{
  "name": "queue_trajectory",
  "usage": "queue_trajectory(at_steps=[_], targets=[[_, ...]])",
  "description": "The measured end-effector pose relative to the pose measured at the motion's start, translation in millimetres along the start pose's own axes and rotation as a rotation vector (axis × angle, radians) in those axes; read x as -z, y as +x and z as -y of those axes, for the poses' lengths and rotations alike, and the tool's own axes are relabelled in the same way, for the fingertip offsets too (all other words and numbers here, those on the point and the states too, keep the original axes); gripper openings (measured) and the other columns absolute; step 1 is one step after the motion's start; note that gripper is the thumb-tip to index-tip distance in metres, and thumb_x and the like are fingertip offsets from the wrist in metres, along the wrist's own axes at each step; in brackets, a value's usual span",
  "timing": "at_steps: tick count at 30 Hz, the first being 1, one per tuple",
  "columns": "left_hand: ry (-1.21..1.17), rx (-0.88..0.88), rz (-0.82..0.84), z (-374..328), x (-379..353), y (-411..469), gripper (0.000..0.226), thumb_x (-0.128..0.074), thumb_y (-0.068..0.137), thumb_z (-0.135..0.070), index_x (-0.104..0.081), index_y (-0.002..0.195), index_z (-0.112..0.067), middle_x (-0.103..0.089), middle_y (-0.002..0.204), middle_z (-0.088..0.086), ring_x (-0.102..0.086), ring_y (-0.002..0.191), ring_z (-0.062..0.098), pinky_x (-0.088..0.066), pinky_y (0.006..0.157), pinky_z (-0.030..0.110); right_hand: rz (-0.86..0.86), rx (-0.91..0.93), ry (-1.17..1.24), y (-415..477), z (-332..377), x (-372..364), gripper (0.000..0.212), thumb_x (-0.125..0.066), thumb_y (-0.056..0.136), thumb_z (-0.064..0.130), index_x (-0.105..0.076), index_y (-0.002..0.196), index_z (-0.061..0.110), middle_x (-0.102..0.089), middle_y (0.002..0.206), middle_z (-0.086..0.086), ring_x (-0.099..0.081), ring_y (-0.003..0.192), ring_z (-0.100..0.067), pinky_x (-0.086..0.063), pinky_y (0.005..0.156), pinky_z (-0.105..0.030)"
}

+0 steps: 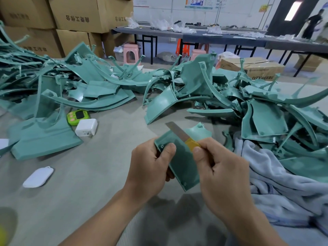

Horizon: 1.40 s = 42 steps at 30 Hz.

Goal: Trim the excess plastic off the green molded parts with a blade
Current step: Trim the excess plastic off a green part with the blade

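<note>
Hands (149,169) (223,173) grip part (182,162), blade (175,129) — carton (262,68) reads "DTY".

1. Grey counter (106,174) is carrying everything.
2. Green molded parts (44,139) are lying heaped across back, left and right.
3. Green timer (78,117) is sitting just beside white charger (86,127).
4. White oval pad (38,177) is lying apart, near left.
5. Grey-blue blanket (284,183) is lying bunched at right.
</note>
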<state>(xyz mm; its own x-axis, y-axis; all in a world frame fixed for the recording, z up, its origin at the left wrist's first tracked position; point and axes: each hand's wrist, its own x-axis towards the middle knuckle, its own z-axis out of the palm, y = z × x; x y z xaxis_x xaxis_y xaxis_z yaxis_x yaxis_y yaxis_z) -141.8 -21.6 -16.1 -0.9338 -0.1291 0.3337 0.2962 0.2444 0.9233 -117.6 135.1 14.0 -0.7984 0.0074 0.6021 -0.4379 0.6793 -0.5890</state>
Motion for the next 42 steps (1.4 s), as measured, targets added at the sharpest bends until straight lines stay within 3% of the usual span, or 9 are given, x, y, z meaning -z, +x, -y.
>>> queue_trajectory(at_steps=[7,12,17,22,26,31,36,39,42], targets=[[0.15,-0.069,-0.03,-0.4,1.3,-1.1,0.028,-0.06,0.093,-0.04,-0.065,0.074,-0.02,-0.063,0.057,-0.002,-0.062,0.044,0.017,-0.052,0.041,0.043,-0.073,-0.017,-0.086,8.4,-5.4,10.9,0.029,-0.06,0.099,0.017,-0.057,0.071,0.019,-0.045,0.048,0.002,-0.051,0.061,-0.02,-0.035,0.052,-0.018],[0.17,-0.116,0.007,-2.2,3.5,-1.3,0.034,-0.061,0.096,-0.039,-0.061,0.069,-0.018,-0.063,0.055,-0.002,-0.06,0.043,0.014,-0.048,0.041,0.033,0.135,0.055,-0.006,-0.3,5.0,6.9,0.026,-0.052,0.099,0.032,-0.056,0.076,0.021,-0.045,0.054,0.001,-0.043,0.05,-0.022,-0.028,0.046,-0.023],[0.223,-0.092,-0.029,-4.4,1.7,-1.0,0.033,-0.063,0.095,-0.038,-0.064,0.072,-0.014,-0.061,0.054,-0.001,-0.059,0.042,0.014,-0.048,0.041,0.035,0.029,-0.021,-0.03,8.9,-5.5,17.3,0.026,-0.058,0.1,0.021,-0.057,0.074,0.021,-0.049,0.054,-0.001,-0.048,0.057,-0.021,-0.034,0.05,-0.024],[0.272,-0.212,0.034,-8.4,2.7,-2.9,0.039,-0.06,0.098,-0.041,-0.058,0.065,-0.021,-0.062,0.054,-0.006,-0.059,0.048,0.015,-0.045,0.046,0.037,0.115,0.083,-0.002,0.0,9.2,12.4,0.023,-0.055,0.099,0.027,-0.058,0.077,0.022,-0.044,0.054,0.002,-0.046,0.053,-0.021,-0.029,0.047,-0.019],[0.245,-0.188,0.011,-8.8,1.6,-2.8,0.04,-0.059,0.095,-0.047,-0.063,0.069,-0.017,-0.06,0.053,-0.005,-0.058,0.046,0.016,-0.047,0.046,0.037,-0.013,0.005,-0.024,9.2,0.7,20.8,0.027,-0.059,0.1,0.02,-0.056,0.073,0.019,-0.045,0.052,0.003,-0.047,0.058,-0.021,-0.031,0.048,-0.018],[0.324,-0.242,0.013,-6.9,2.2,-2.6,0.043,-0.055,0.097,-0.045,-0.058,0.061,-0.022,-0.062,0.053,-0.009,-0.059,0.047,0.014,-0.044,0.048,0.036,0.126,0.071,0.008,0.1,7.3,12.6,0.024,-0.055,0.099,0.026,-0.06,0.078,0.017,-0.045,0.053,0.003,-0.044,0.053,-0.022,-0.031,0.049,-0.027],[0.298,-0.188,-0.031,-5.0,-0.4,-3.4,0.044,-0.054,0.092,-0.051,-0.062,0.065,-0.017,-0.063,0.053,-0.005,-0.06,0.045,0.015,-0.051,0.046,0.041,-0.039,-0.06,-0.011,11.4,-11.1,22.6,0.028,-0.059,0.101,0.02,-0.058,0.074,0.017,-0.046,0.052,0.005,-0.048,0.058,-0.018,-0.03,0.048,-0.019],[0.322,-0.261,-0.024,-5.2,3.1,-6.8,0.041,-0.05,0.095,-0.054,-0.062,0.072,-0.021,-0.062,0.059,-0.007,-0.06,0.05,0.014,-0.048,0.047,0.04,0.052,-0.028,0.13,3.3,-6.6,19.7,0.027,-0.056,0.1,0.024,-0.056,0.073,0.022,-0.048,0.057,0.003,-0.043,0.052,-0.012,-0.03,0.047,-0.016],[0.5,-0.314,-0.044,-3.4,15.0,-7.1,0.039,-0.044,0.097,-0.055,-0.062,0.083,-0.024,-0.06,0.058,-0.008,-0.058,0.055,0.014,-0.045,0.048,0.03,0.081,-0.102,0.16,8.4,-17.8,20.5,0.03,-0.058,0.099,0.023,-0.058,0.07,0.018,-0.047,0.056,0.005,-0.039,0.051,-0.01,-0.027,0.048,-0.018]])
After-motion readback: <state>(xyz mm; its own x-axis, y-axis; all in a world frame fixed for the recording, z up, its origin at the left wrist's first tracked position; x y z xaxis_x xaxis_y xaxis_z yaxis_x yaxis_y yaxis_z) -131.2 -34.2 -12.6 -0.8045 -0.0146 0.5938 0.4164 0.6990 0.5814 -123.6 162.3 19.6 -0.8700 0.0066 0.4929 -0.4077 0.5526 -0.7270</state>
